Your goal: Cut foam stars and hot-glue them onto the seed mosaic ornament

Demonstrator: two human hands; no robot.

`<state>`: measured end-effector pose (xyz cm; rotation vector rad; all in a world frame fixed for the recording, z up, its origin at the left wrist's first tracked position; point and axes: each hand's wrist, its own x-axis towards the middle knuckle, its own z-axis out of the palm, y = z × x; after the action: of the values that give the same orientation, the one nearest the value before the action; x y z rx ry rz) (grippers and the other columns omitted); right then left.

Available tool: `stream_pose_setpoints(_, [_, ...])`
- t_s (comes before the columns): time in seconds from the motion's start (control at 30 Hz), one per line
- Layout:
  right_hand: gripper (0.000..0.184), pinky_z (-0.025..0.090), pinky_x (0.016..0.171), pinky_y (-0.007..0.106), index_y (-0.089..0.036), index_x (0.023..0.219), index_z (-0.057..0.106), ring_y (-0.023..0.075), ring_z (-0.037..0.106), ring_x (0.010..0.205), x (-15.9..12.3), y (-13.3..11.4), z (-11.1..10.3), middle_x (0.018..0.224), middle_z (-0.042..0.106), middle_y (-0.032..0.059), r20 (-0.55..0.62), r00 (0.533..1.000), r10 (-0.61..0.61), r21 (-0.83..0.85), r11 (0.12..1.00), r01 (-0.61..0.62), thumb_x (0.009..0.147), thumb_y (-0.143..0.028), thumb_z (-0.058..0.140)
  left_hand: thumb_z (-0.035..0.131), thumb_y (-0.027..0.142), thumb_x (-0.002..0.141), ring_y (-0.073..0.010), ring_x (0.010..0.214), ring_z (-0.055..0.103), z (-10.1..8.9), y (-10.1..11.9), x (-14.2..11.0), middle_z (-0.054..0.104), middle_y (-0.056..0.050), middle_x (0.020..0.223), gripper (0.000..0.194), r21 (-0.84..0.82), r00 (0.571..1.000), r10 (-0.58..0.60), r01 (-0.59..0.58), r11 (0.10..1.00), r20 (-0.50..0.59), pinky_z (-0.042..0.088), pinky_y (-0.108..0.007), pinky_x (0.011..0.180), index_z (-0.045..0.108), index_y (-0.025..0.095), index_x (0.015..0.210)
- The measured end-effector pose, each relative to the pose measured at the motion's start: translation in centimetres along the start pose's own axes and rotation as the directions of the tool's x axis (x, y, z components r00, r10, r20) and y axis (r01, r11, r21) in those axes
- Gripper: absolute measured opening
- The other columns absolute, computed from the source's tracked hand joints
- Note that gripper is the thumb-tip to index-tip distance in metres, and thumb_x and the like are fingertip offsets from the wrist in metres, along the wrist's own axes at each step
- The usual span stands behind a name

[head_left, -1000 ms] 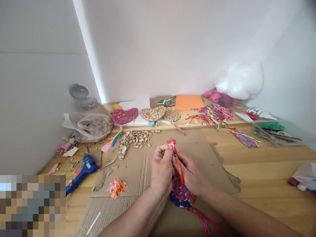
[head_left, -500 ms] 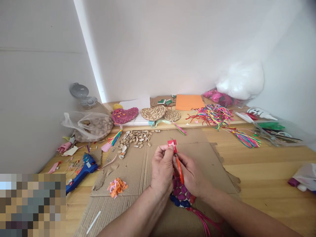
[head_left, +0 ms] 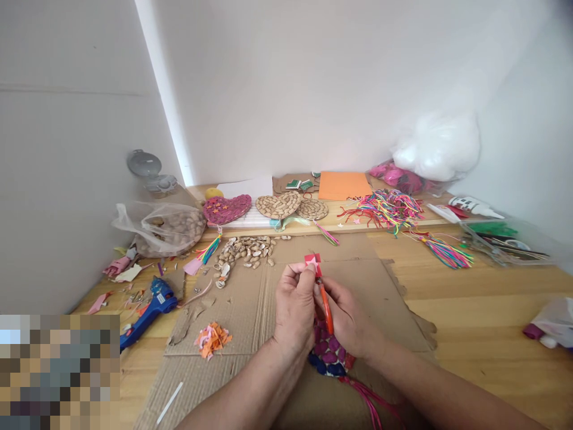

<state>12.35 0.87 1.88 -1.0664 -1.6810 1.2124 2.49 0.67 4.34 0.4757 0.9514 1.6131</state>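
Between the thumb and fingers of my left hand (head_left: 293, 301) is a small piece of red paper (head_left: 317, 258) with a pale pink star (head_left: 312, 263) lying over it. My right hand (head_left: 351, 316) is closed on orange-handled scissors (head_left: 326, 307), whose tips reach up to the lower edge of the paper; the blades are mostly hidden. Below both hands, a piece covered in purple and dark blue painted peanut shells (head_left: 329, 352) lies on the cardboard (head_left: 233, 382), partly covered by my hands. A pink tassel (head_left: 369, 400) trails from its lower end.
Orange and pink paper scraps (head_left: 213, 339) are heaped at left, near a blue glue gun (head_left: 154, 307). Peanut shells (head_left: 246, 249) lie beyond. Along the back stand a pink heart (head_left: 226, 209), a peanut-shell heart (head_left: 278, 206) and colourful cords (head_left: 389, 209). A tool tray (head_left: 514, 242) sits right.
Almost nothing differs. Both hands, the paper and the scissors hold nearly the same position, with only a very slight shift.
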Motion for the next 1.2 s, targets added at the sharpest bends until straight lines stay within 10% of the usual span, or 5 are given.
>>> stream_pose_setpoints(1.2, [0.039, 0.042, 0.060, 0.027, -0.019, 0.084, 0.061, 0.0171, 0.053, 0.066, 0.08, -0.21, -0.20, 0.071, 0.060, 0.0017, -0.008, 1.000, -0.014, -0.067, 0.998, 0.014, 0.097, -0.051, 0.044, 0.076, 0.035, 0.072, -0.0064, 0.054, 0.045, 0.03, 0.12, 0.03, 0.053, 0.007, 0.063, 0.027, 0.051, 0.999, 0.011, -0.009, 0.999, -0.041, 0.037, -0.019, 0.056, 0.055, 0.018, 0.077])
